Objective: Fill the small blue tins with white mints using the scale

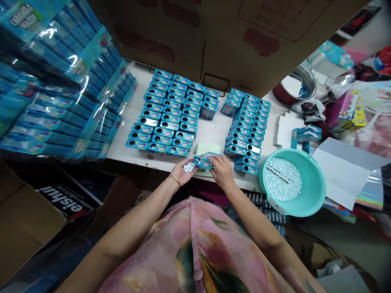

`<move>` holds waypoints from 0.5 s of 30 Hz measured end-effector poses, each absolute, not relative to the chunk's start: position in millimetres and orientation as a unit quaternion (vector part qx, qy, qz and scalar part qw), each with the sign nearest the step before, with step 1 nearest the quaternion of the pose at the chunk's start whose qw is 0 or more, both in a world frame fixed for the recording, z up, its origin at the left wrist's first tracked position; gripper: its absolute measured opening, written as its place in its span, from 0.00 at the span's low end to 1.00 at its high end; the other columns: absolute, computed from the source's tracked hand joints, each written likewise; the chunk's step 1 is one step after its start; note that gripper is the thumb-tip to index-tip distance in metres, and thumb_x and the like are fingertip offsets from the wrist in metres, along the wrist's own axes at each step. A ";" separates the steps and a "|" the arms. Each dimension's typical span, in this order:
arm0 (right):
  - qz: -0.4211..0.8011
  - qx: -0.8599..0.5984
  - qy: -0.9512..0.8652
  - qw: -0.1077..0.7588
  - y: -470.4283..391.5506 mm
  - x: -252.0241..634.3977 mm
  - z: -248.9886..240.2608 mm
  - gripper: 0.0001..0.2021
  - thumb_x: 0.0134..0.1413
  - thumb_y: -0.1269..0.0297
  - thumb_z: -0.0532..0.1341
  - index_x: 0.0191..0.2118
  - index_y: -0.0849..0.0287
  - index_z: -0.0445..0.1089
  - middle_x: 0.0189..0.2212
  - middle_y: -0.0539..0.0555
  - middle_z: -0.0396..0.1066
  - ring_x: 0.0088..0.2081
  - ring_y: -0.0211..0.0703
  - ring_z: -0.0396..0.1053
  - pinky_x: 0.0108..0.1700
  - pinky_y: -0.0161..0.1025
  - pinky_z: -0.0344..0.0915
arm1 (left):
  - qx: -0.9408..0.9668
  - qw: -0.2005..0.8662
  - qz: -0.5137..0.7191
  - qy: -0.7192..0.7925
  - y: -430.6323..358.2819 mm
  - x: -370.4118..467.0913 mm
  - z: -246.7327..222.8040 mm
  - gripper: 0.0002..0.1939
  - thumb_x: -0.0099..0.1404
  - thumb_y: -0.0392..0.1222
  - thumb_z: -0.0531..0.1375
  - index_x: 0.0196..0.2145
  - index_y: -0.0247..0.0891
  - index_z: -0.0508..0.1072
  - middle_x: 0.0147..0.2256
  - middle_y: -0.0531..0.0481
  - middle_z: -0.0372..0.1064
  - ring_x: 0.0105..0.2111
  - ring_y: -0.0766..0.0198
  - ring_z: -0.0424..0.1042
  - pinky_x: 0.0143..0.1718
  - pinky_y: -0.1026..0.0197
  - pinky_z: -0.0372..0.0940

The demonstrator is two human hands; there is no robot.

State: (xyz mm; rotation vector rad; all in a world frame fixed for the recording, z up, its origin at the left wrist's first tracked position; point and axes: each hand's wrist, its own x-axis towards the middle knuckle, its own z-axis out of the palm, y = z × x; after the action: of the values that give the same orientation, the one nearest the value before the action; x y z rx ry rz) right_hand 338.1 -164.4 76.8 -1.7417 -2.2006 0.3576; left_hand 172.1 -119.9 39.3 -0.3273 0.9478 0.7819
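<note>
My left hand [183, 173] is cupped palm up, with a heap of small white candies [189, 167] in it. Its fingertips are by the near left end of a small blue box [203, 162]. From the right, my right hand [222, 169] grips that box between thumb and fingers, holding it tilted beside the candies. Under the box shows a pale green flat-topped object [208, 149], perhaps a small scale. To the right, a turquoise basin [314, 187] contains many white candies [284, 179] and a dark, thin strip.
Rows of blue boxes with round dark openings [169, 118] stand left on the white table [122, 140], and more boxes [244, 126] stand right. Wrapped blue packs [70, 81] are stacked at left. A large cardboard carton [195, 36] borders the back. A metal pot [305, 81] sits back right.
</note>
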 end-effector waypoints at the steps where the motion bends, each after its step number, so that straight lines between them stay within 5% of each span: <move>1: 0.133 -0.613 -0.761 0.165 -163.8 340.0 73.9 0.18 0.47 0.69 0.55 0.47 0.56 0.62 0.45 0.54 0.65 0.44 0.48 0.58 0.44 0.44 0.56 | -0.152 0.804 0.363 0.446 -119.3 172.9 41.0 0.10 0.59 0.30 0.49 0.34 0.29 0.69 0.24 0.44 0.70 0.26 0.62 0.71 0.30 0.60 0.69; 11: 0.351 -0.638 -0.562 0.392 -144.6 356.3 15.6 0.15 0.44 0.63 0.58 0.41 0.59 0.64 0.38 0.53 0.67 0.39 0.41 0.65 0.42 0.39 0.62 | -0.166 0.783 0.361 0.479 -127.7 149.9 33.6 0.10 0.58 0.30 0.51 0.35 0.26 0.70 0.29 0.38 0.70 0.34 0.57 0.71 0.31 0.60 0.70; 15: 0.400 -0.628 -0.521 0.417 -148.8 366.3 11.9 0.25 0.40 0.60 0.62 0.48 0.59 0.60 0.44 0.56 0.65 0.45 0.43 0.63 0.45 0.41 0.61 | -0.166 0.772 0.373 0.487 -137.7 134.2 29.1 0.10 0.58 0.30 0.51 0.35 0.27 0.70 0.29 0.39 0.70 0.34 0.58 0.71 0.32 0.59 0.70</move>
State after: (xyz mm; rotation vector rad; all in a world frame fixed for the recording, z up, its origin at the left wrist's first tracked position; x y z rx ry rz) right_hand 366.3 -148.8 11.9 -1.5773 -1.3082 1.0044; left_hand 134.2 -137.7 29.1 -0.3600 1.0554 0.8091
